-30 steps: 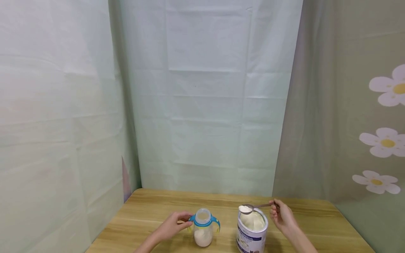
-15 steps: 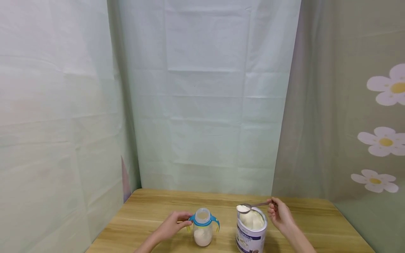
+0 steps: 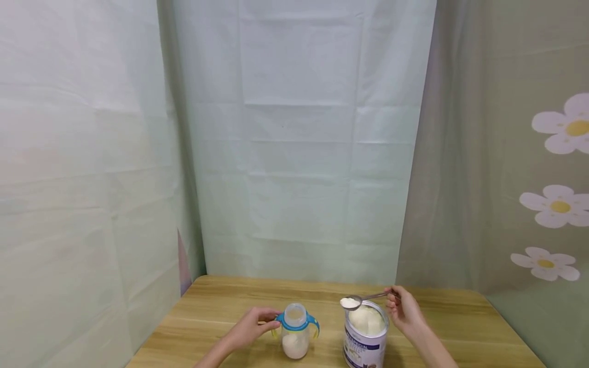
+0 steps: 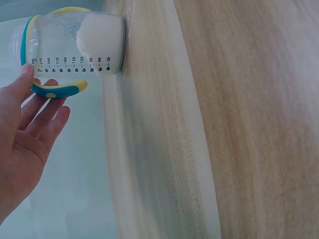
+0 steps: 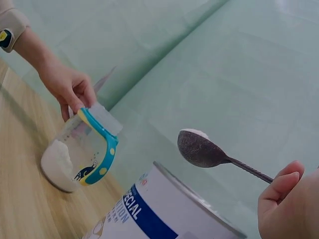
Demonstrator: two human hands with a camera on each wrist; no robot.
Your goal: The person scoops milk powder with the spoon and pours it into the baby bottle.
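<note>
My left hand (image 3: pixel 252 328) pinches the blue and yellow handle (image 4: pixel 60 89) of a clear baby bottle (image 3: pixel 295 340). The bottle is uncapped, stands upright on the table and has white powder in its lower part. My right hand (image 3: pixel 405 311) grips the thin handle of a dark metal spoon (image 5: pixel 202 149). Heaped white powder (image 3: pixel 350 302) fills the spoon's bowl, which is held level above the left rim of a milk powder can (image 3: pixel 363 345). That can is uncovered and holds pale powder. In the right wrist view the spoon hangs clear of the can's rim.
The wood-grain table (image 3: pixel 221 301) bears the bottle on the left and the can on the right, with a gap between them. Pale cloth curtains (image 3: pixel 299 204) surround the table at the back and sides; the right one has printed flowers.
My right hand has moved the loaded spoon slightly left, from over the can's opening toward its left rim. The left hand and the bottle have stayed in place.
</note>
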